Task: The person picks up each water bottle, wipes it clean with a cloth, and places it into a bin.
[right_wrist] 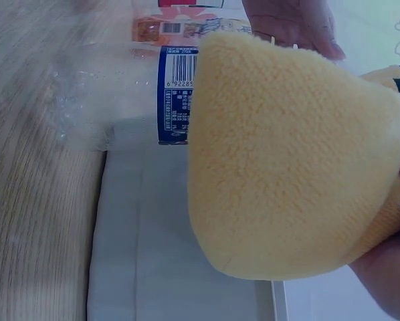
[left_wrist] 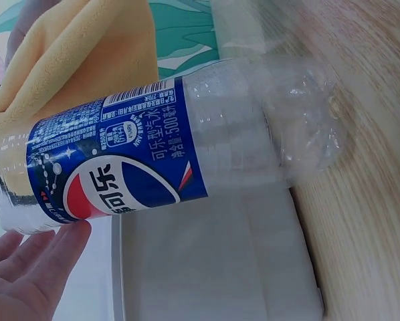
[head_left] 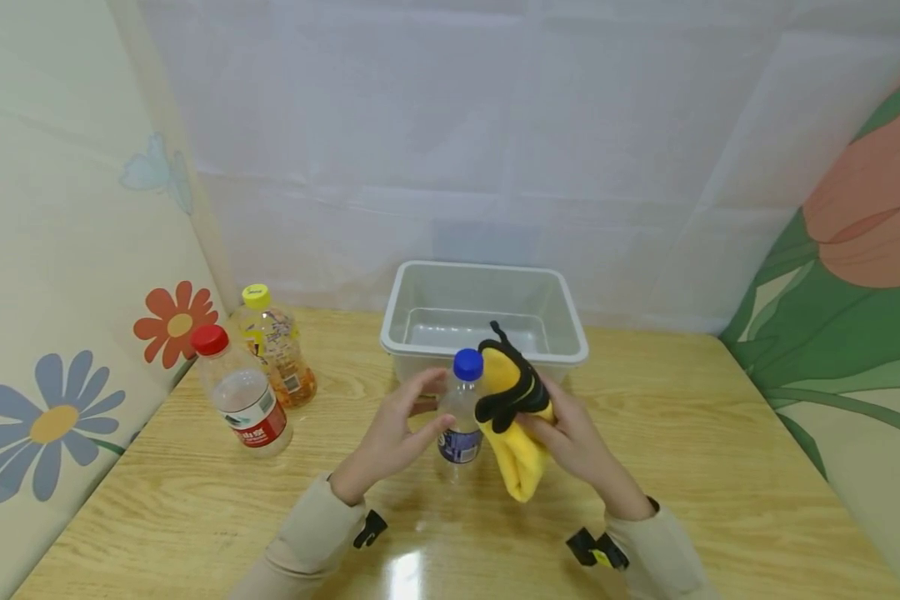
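Observation:
A clear plastic cola bottle with a blue cap and blue label stands upright on the table. My left hand is at its left side, thumb tip on the front and fingers round the far side; in the left wrist view fingertips meet the label's edge. My right hand grips a bunched yellow cloth with black trim and a small black loop. The cloth is close against the bottle's right side. In the right wrist view the fluffy cloth covers much of the bottle.
A light grey plastic bin stands right behind the bottle, near the white backdrop. Over on the left are a red-capped bottle and a yellow-capped bottle with orange-brown contents. Flower-printed panels border both sides of the wooden table.

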A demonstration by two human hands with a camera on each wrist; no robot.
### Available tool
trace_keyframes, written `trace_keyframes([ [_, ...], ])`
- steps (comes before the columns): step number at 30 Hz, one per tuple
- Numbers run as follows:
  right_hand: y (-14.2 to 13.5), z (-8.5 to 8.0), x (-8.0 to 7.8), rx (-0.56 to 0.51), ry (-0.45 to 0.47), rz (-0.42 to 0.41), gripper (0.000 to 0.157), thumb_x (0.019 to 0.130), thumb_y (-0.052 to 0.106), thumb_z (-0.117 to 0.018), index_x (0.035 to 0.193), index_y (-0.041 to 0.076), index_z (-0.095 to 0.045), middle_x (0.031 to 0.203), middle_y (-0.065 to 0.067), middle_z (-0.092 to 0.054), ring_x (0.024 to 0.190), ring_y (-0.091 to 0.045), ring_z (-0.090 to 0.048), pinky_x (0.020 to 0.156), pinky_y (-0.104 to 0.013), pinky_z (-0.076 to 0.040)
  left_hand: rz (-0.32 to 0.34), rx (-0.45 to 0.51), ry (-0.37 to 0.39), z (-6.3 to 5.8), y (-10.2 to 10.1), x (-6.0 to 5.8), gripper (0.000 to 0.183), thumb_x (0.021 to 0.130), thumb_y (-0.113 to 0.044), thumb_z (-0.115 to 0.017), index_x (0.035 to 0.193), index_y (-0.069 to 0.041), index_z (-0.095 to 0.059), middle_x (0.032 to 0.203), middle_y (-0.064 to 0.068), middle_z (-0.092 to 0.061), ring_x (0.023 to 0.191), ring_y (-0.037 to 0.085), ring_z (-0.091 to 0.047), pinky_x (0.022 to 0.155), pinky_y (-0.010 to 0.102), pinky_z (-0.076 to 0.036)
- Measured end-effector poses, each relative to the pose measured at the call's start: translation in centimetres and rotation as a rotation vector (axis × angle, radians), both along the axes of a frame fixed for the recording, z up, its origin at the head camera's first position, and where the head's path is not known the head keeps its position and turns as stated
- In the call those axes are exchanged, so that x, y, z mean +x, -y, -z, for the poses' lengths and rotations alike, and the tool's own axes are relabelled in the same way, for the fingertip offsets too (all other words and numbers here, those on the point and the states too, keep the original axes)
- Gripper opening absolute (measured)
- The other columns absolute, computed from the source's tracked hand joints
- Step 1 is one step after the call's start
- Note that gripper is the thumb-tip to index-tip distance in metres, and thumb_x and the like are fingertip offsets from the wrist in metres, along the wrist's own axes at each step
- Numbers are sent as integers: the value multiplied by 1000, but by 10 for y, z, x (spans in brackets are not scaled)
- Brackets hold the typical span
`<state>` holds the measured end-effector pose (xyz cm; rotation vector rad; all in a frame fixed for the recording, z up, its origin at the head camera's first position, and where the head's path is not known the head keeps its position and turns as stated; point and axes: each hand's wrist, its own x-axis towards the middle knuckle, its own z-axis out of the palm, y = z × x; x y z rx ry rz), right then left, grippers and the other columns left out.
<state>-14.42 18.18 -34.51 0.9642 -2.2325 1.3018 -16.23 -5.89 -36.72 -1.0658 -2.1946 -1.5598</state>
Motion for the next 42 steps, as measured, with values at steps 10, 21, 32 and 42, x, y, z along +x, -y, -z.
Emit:
trace_keyframes([
  [10,3,-1,-3,38,-6,-34,53,77,-15,-58,128,-7,-44,107,-19,-62,83,-12,-59,72,-29,-53,14,9,-27,2,0,-1,51,83,0,-63,128,5,-41,125,20,-48,106,30,-54,82,28,-52],
  [21,4,4,-4,124,5,-23,47,78,-14,-57,123,-7,-47,95,-15,-66,75,-9,-58,62,-27,-53,8,8,-47,1,-1,0,51,82,1,-63,128,6,-41,125,22,-48,105,31,-54,81,28,-52],
  [32,5,18,-4,169,40,-25,39,79,-10,-59,117,-6,-52,90,-12,-65,71,-11,-56,59,-25,-51,8,14,-36,-1,-1,1,50,83,1,-62,128,8,-41,125,24,-48,105,34,-54,81,29,-52],
  [42,6,33,-5,194,54,-33,44,78,-10,-59,121,-6,-50,98,-15,-65,80,-18,-60,70,-32,-54,-2,25,-38,1,-2,2,51,83,3,-62,129,7,-41,126,24,-47,104,34,-54,81,29,-52],
])
